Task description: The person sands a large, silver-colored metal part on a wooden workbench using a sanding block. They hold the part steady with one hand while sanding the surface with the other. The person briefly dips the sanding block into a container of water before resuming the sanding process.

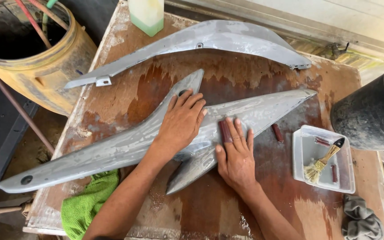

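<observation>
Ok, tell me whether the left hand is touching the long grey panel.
Touching. The head view shows the left hand lying flat, palm down, on the long grey panel, with no gap.

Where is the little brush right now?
The brush lies in the clear plastic tray at the table's right side, just right of the right hand.
</observation>
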